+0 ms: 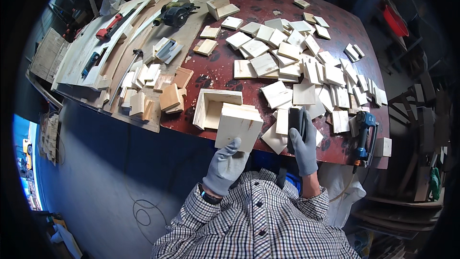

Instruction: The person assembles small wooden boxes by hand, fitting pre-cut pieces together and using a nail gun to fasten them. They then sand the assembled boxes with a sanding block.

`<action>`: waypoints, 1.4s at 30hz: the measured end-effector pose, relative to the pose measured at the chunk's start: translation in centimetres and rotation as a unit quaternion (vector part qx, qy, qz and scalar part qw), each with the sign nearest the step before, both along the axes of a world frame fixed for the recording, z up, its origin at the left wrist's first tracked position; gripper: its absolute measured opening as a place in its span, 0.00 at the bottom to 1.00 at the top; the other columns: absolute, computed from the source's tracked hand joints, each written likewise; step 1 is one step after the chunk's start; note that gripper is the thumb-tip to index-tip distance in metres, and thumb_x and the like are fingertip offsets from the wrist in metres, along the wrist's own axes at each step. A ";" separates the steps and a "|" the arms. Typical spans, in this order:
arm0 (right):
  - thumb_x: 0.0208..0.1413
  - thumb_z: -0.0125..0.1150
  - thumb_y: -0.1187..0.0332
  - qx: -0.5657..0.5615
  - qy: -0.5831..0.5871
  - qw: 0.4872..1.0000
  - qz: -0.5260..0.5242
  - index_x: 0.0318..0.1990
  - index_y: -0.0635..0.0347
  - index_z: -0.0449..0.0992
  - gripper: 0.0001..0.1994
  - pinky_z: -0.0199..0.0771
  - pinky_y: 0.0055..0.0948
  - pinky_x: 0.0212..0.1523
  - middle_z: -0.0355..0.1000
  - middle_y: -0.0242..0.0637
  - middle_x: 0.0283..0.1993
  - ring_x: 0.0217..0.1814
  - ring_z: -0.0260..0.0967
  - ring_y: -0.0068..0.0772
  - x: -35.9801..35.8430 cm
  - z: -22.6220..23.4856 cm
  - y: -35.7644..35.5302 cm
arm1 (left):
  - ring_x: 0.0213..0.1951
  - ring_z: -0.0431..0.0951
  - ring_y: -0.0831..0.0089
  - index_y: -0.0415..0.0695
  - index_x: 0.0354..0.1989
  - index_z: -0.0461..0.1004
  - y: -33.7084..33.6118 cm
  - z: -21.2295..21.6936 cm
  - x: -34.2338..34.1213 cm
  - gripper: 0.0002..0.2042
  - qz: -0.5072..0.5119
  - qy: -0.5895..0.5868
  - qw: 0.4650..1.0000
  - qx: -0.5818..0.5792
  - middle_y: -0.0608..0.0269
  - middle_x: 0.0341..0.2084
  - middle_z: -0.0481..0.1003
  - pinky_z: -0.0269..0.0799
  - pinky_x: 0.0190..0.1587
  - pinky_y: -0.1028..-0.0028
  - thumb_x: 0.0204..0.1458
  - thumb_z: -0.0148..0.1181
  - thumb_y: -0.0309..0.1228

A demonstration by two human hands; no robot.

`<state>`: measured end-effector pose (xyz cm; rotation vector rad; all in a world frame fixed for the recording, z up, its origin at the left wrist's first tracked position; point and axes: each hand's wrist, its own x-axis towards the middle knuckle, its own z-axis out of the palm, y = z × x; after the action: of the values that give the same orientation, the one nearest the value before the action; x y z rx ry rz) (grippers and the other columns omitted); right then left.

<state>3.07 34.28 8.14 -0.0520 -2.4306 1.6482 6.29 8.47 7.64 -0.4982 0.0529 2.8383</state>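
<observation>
So your left hand [225, 165], in a grey glove, is under the near edge of a pale wood box [238, 127], fingers curled up against its side and holding it tipped at the front lip of the table [268, 0]. Your right hand [303, 146] is wrapped tight around a dark sanding block [295, 123], thumb on the left side, held upright just right of the box and resting on the loose panels there. Right behind the box sits an open frame [211, 108], four sides and no lid, lying flat and touching the box's back edge. Off to the right at the table edge there's a blue power tool [365, 129]. Further back the red tabletop is covered in a big scatter of square plywood pieces [287, 62]. On the far left, long boards [120, 33] carry a hammer [125, 72], a red clamp [109, 28] and a dark power saw [176, 14].
</observation>
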 end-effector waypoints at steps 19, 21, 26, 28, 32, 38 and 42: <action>0.69 0.65 0.65 -0.088 -0.002 0.996 -0.023 0.78 0.69 0.56 0.36 0.68 0.34 0.69 0.66 0.48 0.70 0.69 0.66 0.35 0.0 0.1 0.6 | 0.53 0.80 0.76 0.35 0.58 0.72 -0.3 -0.8 0.7 0.11 -0.043 0.103 0.978 -0.177 0.58 0.53 0.77 0.75 0.62 0.79 0.69 0.56 0.21; 0.70 0.64 0.66 -0.101 -0.005 0.994 -0.040 0.79 0.67 0.56 0.36 0.67 0.33 0.70 0.66 0.45 0.72 0.69 0.67 0.35 0.0 -0.3 1.7 | 0.51 0.81 0.76 0.34 0.58 0.71 0.1 -0.1 0.7 0.10 -0.042 0.053 0.982 -0.175 0.58 0.52 0.79 0.76 0.60 0.83 0.72 0.50 0.22; 0.71 0.62 0.71 -0.132 0.035 0.986 -0.092 0.79 0.67 0.56 0.34 0.64 0.33 0.74 0.62 0.45 0.77 0.73 0.66 0.36 -0.1 -2.0 6.3 | 0.54 0.79 0.76 0.38 0.62 0.71 0.4 0.3 1.1 0.15 -0.056 0.069 0.955 -0.283 0.60 0.52 0.78 0.76 0.59 0.78 0.69 0.57 0.24; 0.70 0.63 0.71 -0.117 0.050 0.986 -0.104 0.78 0.69 0.57 0.34 0.64 0.34 0.73 0.63 0.47 0.76 0.73 0.66 0.37 0.2 -2.4 8.3 | 0.58 0.77 0.74 0.43 0.64 0.72 0.4 2.3 0.9 0.19 -0.050 0.042 0.959 -0.276 0.62 0.53 0.77 0.75 0.60 0.73 0.65 0.65 0.26; 0.65 0.67 0.69 0.132 0.061 0.967 -0.207 0.77 0.61 0.63 0.34 0.69 0.38 0.64 0.70 0.48 0.55 0.59 0.69 0.43 1.5 -4.0 12.4 | 0.58 0.77 0.71 0.40 0.67 0.67 1.1 6.5 0.1 0.30 -0.009 0.044 0.937 -0.346 0.60 0.56 0.75 0.76 0.60 0.72 0.53 0.65 0.15; 0.60 0.71 0.59 0.358 -0.032 0.904 -0.234 0.78 0.54 0.63 0.39 0.67 0.49 0.66 0.69 0.57 0.63 0.64 0.67 0.59 3.4 -5.1 15.3 | 0.57 0.78 0.70 0.40 0.77 0.58 0.7 7.1 -0.6 0.43 -0.068 0.037 0.911 -0.406 0.58 0.59 0.74 0.76 0.59 0.72 0.47 0.65 0.18; 0.60 0.69 0.53 0.401 -0.083 0.879 -0.244 0.78 0.47 0.63 0.40 0.69 0.51 0.65 0.69 0.56 0.63 0.64 0.68 0.60 4.0 -5.9 15.5 | 0.51 0.77 0.75 0.42 0.79 0.57 0.1 6.9 -0.3 0.45 -0.097 0.040 0.905 -0.411 0.60 0.56 0.74 0.74 0.56 0.77 0.47 0.65 0.22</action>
<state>7.04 49.81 2.25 -0.6319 -2.7116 0.3842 6.00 8.58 14.49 -0.4833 1.2700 2.5148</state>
